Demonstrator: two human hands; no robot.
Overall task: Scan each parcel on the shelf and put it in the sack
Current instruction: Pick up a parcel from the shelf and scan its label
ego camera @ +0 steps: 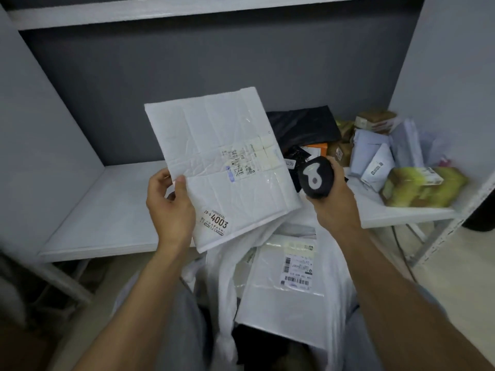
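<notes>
Left grip (pixel 171 207) is pinching the white parcel (pixel 225 162) by its left edge above the open sack (pixel 225 285), while the right grip (pixel 334 207) is curling round the black scanner (pixel 317 178). Held so thinly, the parcel is probably risking a sag or slip before its barcode reads. Farther back, the remaining parcels (pixel 380 162) on the shelf (pixel 107 210) are blurring together, uncountable.

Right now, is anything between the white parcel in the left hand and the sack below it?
Nothing visible. The white parcel, gripped by the left hand, hangs above the open sack. The right hand with the scanner is to the side; one labelled parcel lies inside.
</notes>
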